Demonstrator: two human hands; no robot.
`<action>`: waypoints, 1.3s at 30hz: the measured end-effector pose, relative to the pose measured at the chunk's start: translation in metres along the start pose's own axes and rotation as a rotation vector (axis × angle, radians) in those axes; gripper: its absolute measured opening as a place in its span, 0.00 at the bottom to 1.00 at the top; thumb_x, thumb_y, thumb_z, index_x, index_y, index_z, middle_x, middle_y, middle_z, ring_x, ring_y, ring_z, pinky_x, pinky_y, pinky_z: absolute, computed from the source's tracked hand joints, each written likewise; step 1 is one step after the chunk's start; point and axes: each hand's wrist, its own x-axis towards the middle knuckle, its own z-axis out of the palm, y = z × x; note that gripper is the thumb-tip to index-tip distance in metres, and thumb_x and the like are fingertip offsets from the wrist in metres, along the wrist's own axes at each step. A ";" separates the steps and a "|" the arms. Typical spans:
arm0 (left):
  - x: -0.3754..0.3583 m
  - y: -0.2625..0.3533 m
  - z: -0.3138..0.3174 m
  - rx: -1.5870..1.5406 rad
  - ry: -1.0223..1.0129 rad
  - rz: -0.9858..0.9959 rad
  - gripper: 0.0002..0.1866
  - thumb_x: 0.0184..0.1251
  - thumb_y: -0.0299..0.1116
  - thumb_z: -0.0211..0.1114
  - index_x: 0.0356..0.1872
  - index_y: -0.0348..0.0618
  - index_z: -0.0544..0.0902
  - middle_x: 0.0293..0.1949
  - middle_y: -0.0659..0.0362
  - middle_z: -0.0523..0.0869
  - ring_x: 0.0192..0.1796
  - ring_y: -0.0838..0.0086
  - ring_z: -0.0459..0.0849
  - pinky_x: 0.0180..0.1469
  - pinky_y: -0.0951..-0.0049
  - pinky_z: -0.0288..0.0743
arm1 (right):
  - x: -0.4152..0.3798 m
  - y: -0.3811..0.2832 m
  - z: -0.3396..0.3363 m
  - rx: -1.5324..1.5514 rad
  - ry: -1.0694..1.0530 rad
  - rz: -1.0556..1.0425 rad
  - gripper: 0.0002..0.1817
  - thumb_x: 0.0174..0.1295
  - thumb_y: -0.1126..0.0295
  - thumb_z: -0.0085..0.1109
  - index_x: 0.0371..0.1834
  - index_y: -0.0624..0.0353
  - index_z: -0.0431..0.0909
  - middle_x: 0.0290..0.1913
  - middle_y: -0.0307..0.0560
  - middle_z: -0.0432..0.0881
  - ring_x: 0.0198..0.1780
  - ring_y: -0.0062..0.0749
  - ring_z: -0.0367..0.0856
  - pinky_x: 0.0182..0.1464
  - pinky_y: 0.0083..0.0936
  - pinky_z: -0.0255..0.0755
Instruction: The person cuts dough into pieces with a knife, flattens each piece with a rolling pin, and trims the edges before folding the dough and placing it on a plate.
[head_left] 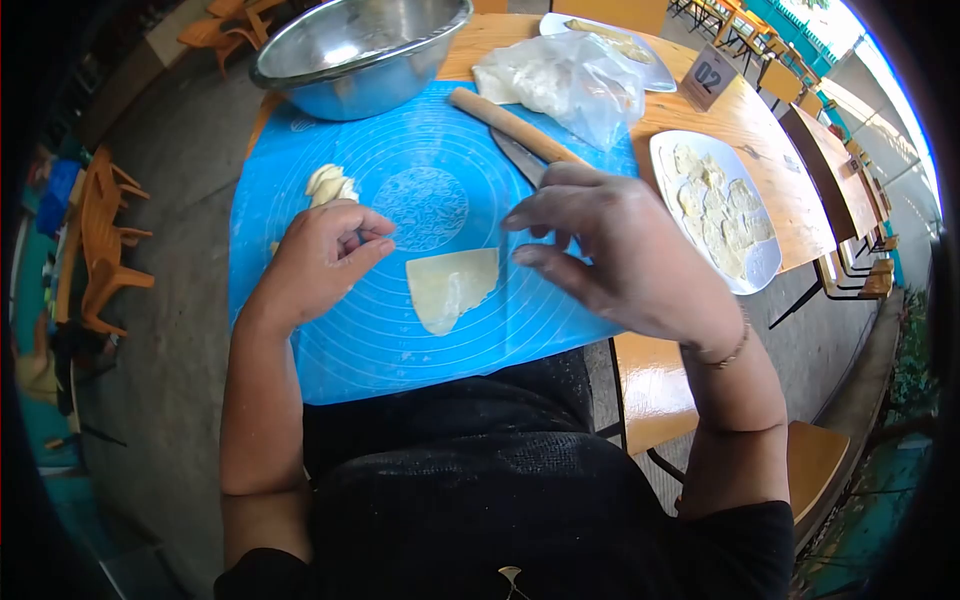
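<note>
A thin, flat piece of dough (450, 285) with a straight top edge and a ragged lower side lies on the blue mat (340, 360). To its left my left hand (325, 255) hovers with curled fingers, thumb and forefinger slightly apart, and nothing visible between them. On the other side is my right hand (625, 240), floury, raised over the mat, its thumb and fingers parted with nothing seen in them. A small heap of dough pieces (328, 184) sits just beyond my left hand. Past my right hand lie a rolling pin (510, 122) and a knife (520, 160), partly hidden.
A large metal bowl (365, 60) stands at the mat's far left. Behind the rolling pin is a plastic bag of flour (580, 85). Flattened dough pieces cover a white plate (765, 262) at right; another plate (655, 72) and an "02" sign (708, 78) are farther back.
</note>
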 end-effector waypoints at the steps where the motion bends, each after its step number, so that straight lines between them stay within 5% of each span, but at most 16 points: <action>1: -0.001 -0.001 -0.001 -0.005 0.008 -0.003 0.12 0.66 0.31 0.70 0.45 0.34 0.86 0.36 0.56 0.87 0.36 0.77 0.82 0.39 0.74 0.77 | 0.006 0.000 0.012 -0.043 -0.016 -0.062 0.08 0.59 0.75 0.66 0.41 0.65 0.85 0.41 0.53 0.83 0.40 0.46 0.85 0.46 0.38 0.80; 11: -0.001 -0.002 -0.008 -0.056 0.220 0.077 0.10 0.70 0.29 0.67 0.47 0.34 0.85 0.42 0.52 0.89 0.45 0.71 0.88 0.49 0.71 0.82 | 0.044 -0.011 0.081 -0.207 -0.228 0.001 0.19 0.58 0.75 0.67 0.54 0.64 0.84 0.48 0.54 0.80 0.52 0.48 0.80 0.57 0.38 0.75; 32: -0.001 -0.001 -0.003 -0.002 0.230 0.137 0.12 0.70 0.32 0.68 0.46 0.34 0.86 0.40 0.50 0.89 0.40 0.71 0.89 0.44 0.71 0.82 | 0.050 0.006 0.089 -0.202 -0.220 0.000 0.06 0.59 0.70 0.61 0.36 0.59 0.85 0.43 0.54 0.82 0.45 0.54 0.83 0.51 0.42 0.77; 39: 0.000 -0.004 -0.001 -0.024 0.250 0.120 0.12 0.69 0.32 0.68 0.47 0.34 0.86 0.39 0.51 0.89 0.39 0.72 0.88 0.43 0.72 0.81 | 0.047 0.011 0.079 0.039 -0.282 0.017 0.08 0.56 0.69 0.65 0.36 0.62 0.83 0.40 0.52 0.83 0.42 0.46 0.84 0.49 0.36 0.77</action>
